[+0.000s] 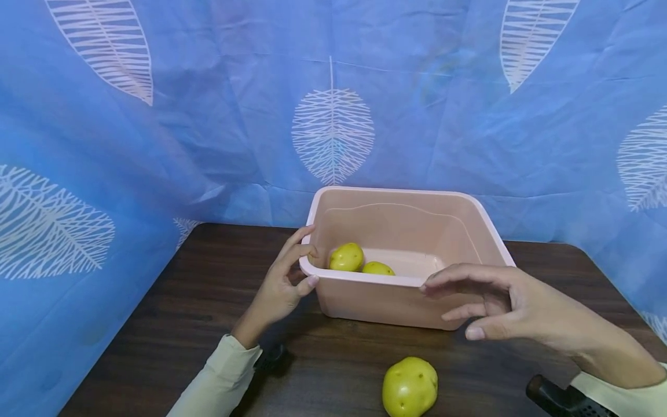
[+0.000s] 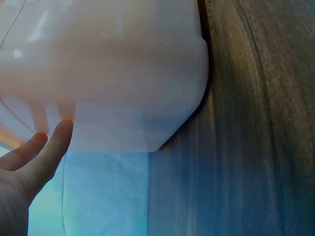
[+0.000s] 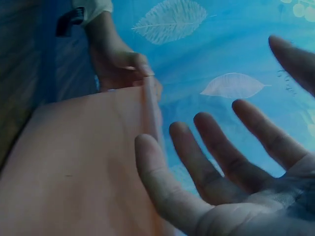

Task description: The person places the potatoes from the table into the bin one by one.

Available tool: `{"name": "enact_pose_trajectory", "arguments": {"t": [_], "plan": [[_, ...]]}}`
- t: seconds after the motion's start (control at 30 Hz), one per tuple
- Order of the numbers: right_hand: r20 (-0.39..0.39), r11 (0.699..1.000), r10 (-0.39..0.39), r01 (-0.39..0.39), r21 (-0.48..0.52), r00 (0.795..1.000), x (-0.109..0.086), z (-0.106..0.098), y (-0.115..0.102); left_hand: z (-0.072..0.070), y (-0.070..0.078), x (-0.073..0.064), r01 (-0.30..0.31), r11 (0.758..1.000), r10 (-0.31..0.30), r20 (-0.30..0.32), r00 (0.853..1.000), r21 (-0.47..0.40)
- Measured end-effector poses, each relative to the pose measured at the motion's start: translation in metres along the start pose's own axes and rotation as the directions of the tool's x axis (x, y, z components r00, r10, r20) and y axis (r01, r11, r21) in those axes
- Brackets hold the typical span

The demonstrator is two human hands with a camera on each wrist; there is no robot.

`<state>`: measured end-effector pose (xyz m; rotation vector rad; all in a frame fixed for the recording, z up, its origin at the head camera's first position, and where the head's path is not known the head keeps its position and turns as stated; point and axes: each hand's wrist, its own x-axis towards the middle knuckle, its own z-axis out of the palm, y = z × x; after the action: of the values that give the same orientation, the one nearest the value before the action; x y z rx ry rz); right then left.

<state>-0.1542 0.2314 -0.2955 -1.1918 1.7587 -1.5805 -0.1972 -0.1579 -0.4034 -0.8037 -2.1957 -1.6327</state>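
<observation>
A pink plastic bin (image 1: 385, 298) stands on the dark table, its opening facing up. Inside lie two yellow-green potatoes, one (image 1: 346, 257) by the left wall and another (image 1: 378, 268) partly hidden behind the front rim. My left hand (image 1: 281, 284) grips the bin's near left corner, fingers over the rim and thumb at the front. In the left wrist view, fingertips (image 2: 64, 125) meet the bin's side. Spread and empty, my right hand (image 1: 500, 301) hovers at the front rim toward the right. A third potato (image 1: 410, 387) sits on the table in front of the bin.
The wood-grain table (image 1: 208, 289) ends at the back against a blue curtain (image 1: 234, 116) with white leaf prints. Black straps or devices (image 1: 568, 399) are at the wrists, beside the pale sleeves.
</observation>
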Motion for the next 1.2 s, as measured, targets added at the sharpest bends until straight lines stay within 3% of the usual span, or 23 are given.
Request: {"name": "enact_pose_trajectory", "arguments": {"t": [0.13,0.3,0.4,0.53,0.77,0.9,1.07,1.2], "plan": [[0.025,0.997,-0.055,0.054,0.062,0.998,-0.01,0.007,0.024,0.0,0.0,-0.001,0.003,1.0,-0.003,-0.008,1.0,0.006],[0.005,0.981,-0.069,0.067,0.182,0.998,-0.021,0.014,0.054,-0.001,0.0,-0.004,0.016,1.0,-0.016,-0.016,1.0,0.015],[-0.029,0.976,-0.023,0.029,0.216,0.999,-0.028,0.02,0.067,-0.001,-0.001,-0.005,0.028,0.999,-0.027,-0.016,0.999,0.018],[-0.085,0.961,0.115,-0.09,0.26,0.99,-0.038,0.027,0.082,0.0,-0.001,-0.005,0.029,1.0,-0.029,-0.016,0.999,0.009],[-0.045,0.935,0.122,-0.1,0.341,0.992,-0.048,0.033,0.115,0.001,0.002,-0.004,0.036,0.999,-0.036,-0.015,0.999,-0.003],[-0.032,0.929,0.158,-0.137,0.344,0.987,-0.049,0.039,0.123,0.001,0.002,-0.004,0.035,0.999,-0.035,-0.012,0.999,-0.014],[-0.1,0.926,0.284,-0.246,0.288,0.954,-0.047,0.048,0.124,0.002,0.001,-0.004,0.031,0.999,-0.031,-0.006,1.0,-0.01],[-0.106,0.923,0.329,-0.296,0.244,0.939,-0.043,0.054,0.127,0.002,0.001,-0.002,0.027,1.0,-0.027,-0.007,1.0,0.002]]}}
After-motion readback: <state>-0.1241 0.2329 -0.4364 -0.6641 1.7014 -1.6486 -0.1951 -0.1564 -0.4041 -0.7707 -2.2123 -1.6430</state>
